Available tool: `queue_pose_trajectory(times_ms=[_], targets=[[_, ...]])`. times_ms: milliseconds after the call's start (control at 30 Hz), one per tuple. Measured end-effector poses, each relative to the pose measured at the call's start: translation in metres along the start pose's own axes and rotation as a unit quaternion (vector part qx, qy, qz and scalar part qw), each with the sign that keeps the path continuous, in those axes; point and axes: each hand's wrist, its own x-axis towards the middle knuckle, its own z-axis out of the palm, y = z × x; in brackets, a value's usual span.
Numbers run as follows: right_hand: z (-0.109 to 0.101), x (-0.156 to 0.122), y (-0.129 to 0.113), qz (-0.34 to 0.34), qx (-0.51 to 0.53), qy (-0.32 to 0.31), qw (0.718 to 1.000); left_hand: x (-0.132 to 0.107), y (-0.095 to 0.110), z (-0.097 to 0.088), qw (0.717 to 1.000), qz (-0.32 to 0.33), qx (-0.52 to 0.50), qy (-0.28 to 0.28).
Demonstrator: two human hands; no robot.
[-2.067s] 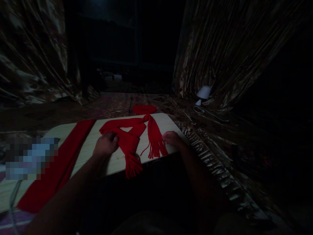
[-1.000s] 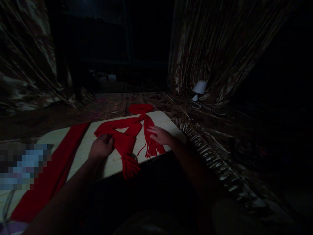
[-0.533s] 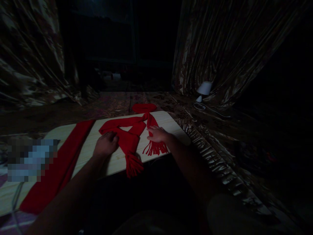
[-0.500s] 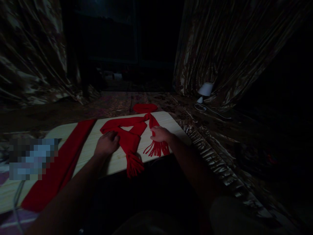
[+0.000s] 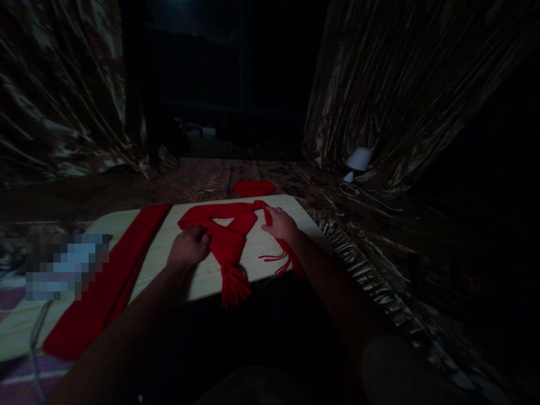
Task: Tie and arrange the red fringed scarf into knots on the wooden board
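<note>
A red scarf [image 5: 228, 239] with fringed ends lies looped on a pale wooden low table [image 5: 164, 256]. My left hand [image 5: 188, 246] presses down at the loop's left side, its fingers curled over the scarf's edge. Pinched in my right hand [image 5: 282, 223] is the scarf's other end, close to the table's right side. Below that hand hangs part of its fringe, partly hidden by my forearm. The nearer fringe droops over the table's front edge.
Along the table's left part lies a long folded red cloth [image 5: 109, 281]. Beside it is a blurred-out object [image 5: 67, 267] with a cable [image 5: 36, 332]. Beyond the table are a red bundle [image 5: 253, 188] and a small white lamp [image 5: 359, 159]. Patterned curtains [image 5: 63, 84] hang behind; the room is dim.
My right hand has moved slightly up and away, and the scarf end under it has shifted, its fringe now bunched to the right. My left hand stays on the scarf.
</note>
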Motion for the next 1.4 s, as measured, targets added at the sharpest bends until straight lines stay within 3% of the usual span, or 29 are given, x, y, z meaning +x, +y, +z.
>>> queue_pose_trajectory(times_ms=[100, 200, 433, 600, 700, 933, 1067, 1267, 1333, 1400], targets=[[-0.001, 0.005, -0.005, -0.061, -0.031, -0.067, 0.995, 0.0, 0.002, -0.001, 1.0, -0.018, -0.011, 0.0], [-0.001, 0.019, -0.01, -0.033, -0.073, -0.153, 0.985, -0.001, 0.001, 0.0, 1.0, -0.019, -0.018, -0.002], [-0.003, 0.067, -0.004, 0.047, 0.011, -0.07, 0.996, -0.002, 0.003, -0.004, 1.0, -0.011, -0.023, -0.004], [-0.008, 0.077, 0.006, 0.022, 0.095, -0.073, 0.993, -0.002, 0.006, -0.008, 0.998, -0.027, -0.056, 0.001], [-0.009, 0.069, 0.014, 0.019, 0.116, -0.053, 0.992, -0.002, 0.006, -0.008, 0.998, -0.033, -0.061, 0.003], [-0.008, 0.017, 0.048, 0.131, 0.09, 0.035, 0.987, 0.0, 0.006, -0.007, 0.999, -0.026, -0.035, -0.008], [-0.007, -0.018, 0.063, 0.12, 0.132, -0.031, 0.983, -0.001, 0.003, -0.004, 1.0, -0.012, -0.024, -0.008], [-0.023, -0.042, 0.079, 0.141, 0.058, -0.126, 0.98, -0.001, 0.001, -0.002, 0.999, -0.021, -0.032, -0.006], [-0.025, -0.043, 0.082, 0.15, 0.058, -0.12, 0.98, -0.001, 0.002, -0.002, 0.999, -0.022, -0.03, -0.011], [-0.022, -0.042, 0.081, 0.133, 0.073, -0.07, 0.986, -0.001, 0.003, -0.002, 0.999, -0.028, -0.024, -0.025]])
